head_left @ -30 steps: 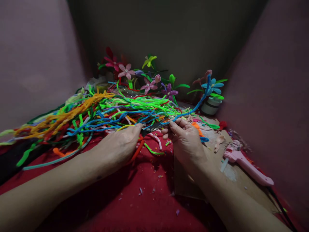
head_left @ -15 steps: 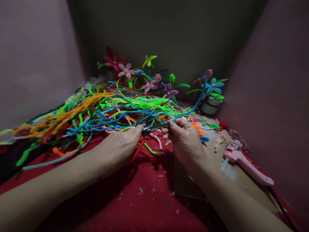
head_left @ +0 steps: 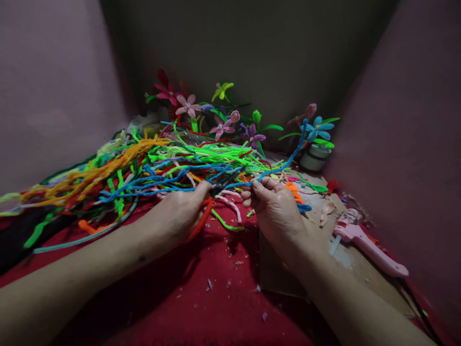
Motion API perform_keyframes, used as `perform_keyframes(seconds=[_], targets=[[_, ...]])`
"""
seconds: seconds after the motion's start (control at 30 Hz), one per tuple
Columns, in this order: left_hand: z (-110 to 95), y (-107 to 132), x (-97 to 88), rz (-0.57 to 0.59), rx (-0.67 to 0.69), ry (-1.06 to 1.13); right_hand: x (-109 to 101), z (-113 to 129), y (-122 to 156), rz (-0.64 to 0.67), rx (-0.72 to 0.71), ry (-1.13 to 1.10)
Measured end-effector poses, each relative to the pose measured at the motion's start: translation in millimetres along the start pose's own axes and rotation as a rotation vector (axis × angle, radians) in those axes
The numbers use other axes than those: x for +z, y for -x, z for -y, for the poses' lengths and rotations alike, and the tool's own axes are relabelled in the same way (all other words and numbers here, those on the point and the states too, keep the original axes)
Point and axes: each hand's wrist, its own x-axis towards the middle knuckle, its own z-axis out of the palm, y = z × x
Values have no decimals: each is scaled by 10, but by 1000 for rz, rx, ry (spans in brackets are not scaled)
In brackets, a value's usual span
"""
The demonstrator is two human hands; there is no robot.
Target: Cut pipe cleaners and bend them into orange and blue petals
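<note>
My left hand [head_left: 183,209] is wrapped round a pair of scissors [head_left: 225,182] with dark blades and orange-red handles. The blades point up and to the right, over the heap of pipe cleaners. Between its thumb and fingers, my right hand [head_left: 275,202] pinches a blue pipe cleaner [head_left: 290,161]. One end of this pipe cleaner curves up to the right, and a short length pokes out left of the fingertips toward the scissors. Whether the blades touch it cannot be made out.
A big heap of coloured pipe cleaners [head_left: 201,156] spreads behind my hands. Fuzzy flowers [head_left: 221,127] stand at the back, with a blue flower [head_left: 317,129] by a small jar [head_left: 315,157]. A pink glue gun [head_left: 370,245] lies on cardboard [head_left: 324,235] at right. Scraps dot the red cloth [head_left: 216,298].
The scissors have drawn back left from my right fingertips, and their blades now tilt up more steeply. My left hand has shifted slightly left. My right hand stays with the blue pipe cleaner.
</note>
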Motion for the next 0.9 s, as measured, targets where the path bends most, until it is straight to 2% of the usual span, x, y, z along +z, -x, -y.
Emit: perform_keyframes(seconds=[0.13,0.2,0.37,0.47,0.53,0.6,0.77,0.83,0.9], targets=[[51,-54,-154,-349,-205,295,40,19,24,33,-18,26],[105,-109,-212,-405,-270,569,70,37,44,52,-9,26],[233,-239,-162,-197,-436,1317,105,57,90,71,-12,16],[195,-259,-95,-43,-524,1565,96,39,96,83,-21,14],[126,-251,-83,65,-580,1659,88,24,93,99,-27,12],[64,-246,-91,84,-634,1715,81,13,89,114,-44,7],[75,-272,-65,-155,-679,1883,75,11,93,138,-114,18],[90,-262,-32,-93,-683,1886,79,14,99,151,-132,26],[65,-221,-12,64,-621,1826,83,15,106,168,-134,40]])
